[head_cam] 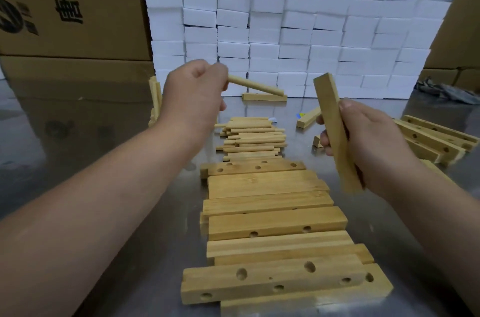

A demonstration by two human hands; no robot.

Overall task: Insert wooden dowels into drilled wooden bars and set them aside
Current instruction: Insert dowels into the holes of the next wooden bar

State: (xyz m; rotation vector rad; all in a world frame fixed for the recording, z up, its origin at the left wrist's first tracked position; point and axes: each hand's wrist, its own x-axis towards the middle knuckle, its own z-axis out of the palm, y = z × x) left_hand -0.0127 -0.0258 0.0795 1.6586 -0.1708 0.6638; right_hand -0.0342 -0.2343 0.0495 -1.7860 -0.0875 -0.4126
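My left hand [192, 91] pinches one end of a wooden dowel [255, 85], which points right and slightly down above the table. My right hand [363, 142] grips a drilled wooden bar [335, 129] held nearly upright, its top leaning left. The dowel's tip and the bar are apart. A heap of loose dowels [252, 137] lies on the metal table [117, 213] between my hands. In front of it, a stack of drilled bars [270, 220] runs toward me.
A wall of white foam blocks [298, 31] stands at the back, with cardboard boxes [65, 5] behind and to the left. One bar [265, 96] lies before the foam. More bars [436, 137] lie at the right, and others lean at the left [155, 98].
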